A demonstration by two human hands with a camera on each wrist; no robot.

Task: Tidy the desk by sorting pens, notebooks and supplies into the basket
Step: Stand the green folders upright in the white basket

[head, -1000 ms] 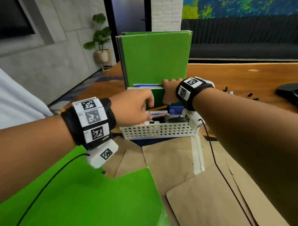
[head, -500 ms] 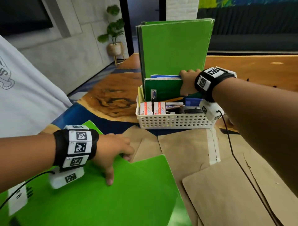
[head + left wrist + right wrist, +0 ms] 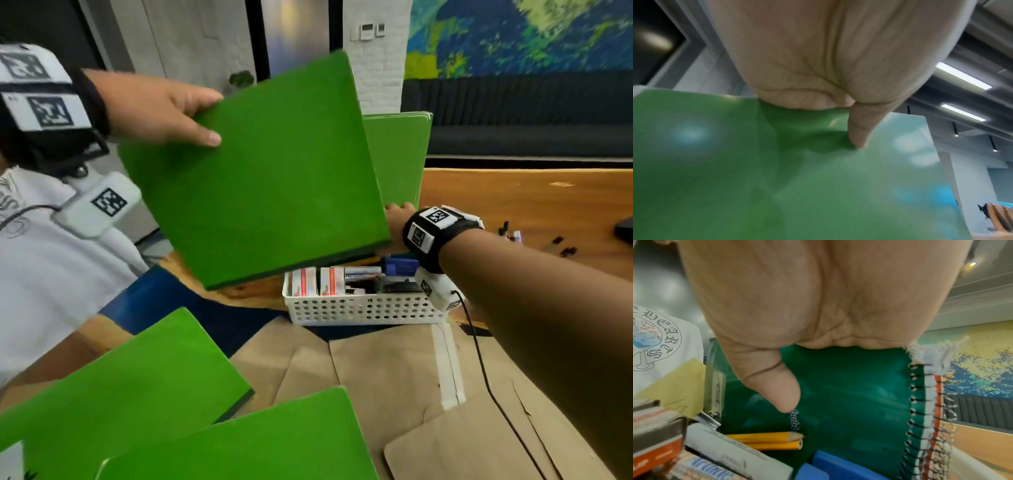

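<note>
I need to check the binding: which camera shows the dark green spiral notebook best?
The right wrist view: the dark green spiral-bound notebook fills it, wire coils plain, right hand gripping its top. The head view hides it behind the lifted green folder. The left wrist view misses it.

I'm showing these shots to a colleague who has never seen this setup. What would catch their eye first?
Most likely the big green notebook held up in mid-air by the left hand, tilted above the desk. Next, the white perforated basket below it, packed with boxes and markers, where the right hand grips the upright notebooks standing at its back. Two more green notebooks lie in the near left foreground.
</note>
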